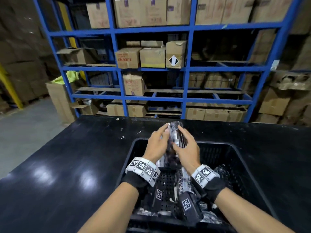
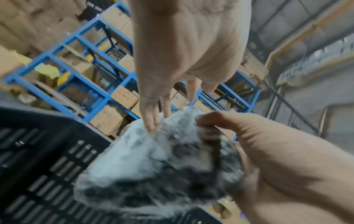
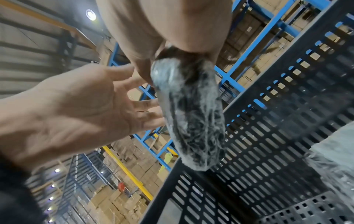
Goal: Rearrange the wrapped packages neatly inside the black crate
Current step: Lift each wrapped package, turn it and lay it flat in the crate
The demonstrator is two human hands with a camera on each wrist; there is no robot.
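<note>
Both hands meet on one wrapped package [image 1: 175, 140], a long dark bundle under clear film, held up on end above the far part of the black crate [image 1: 239, 158]. From the head view the left hand [image 1: 157, 146] lies along its left side with fingers nearly straight, and the right hand [image 1: 186, 148] lies along its right side the same way. The right wrist view shows the right hand's [image 3: 162, 30] thumb and fingers closed around the bundle's upper end, while the left hand's [image 3: 76, 106] palm is spread with straight fingers touching the film. The package's lower end hangs inside the crate, between the two wrists, apart from the slotted wall. More wrapped packages [image 1: 183, 180] lie loose on the crate floor. The crate sits on a black table [image 1: 67, 165]; beyond it stands a blue rack [image 1: 151, 29] stacked with cardboard boxes [image 1: 151, 57].
</note>
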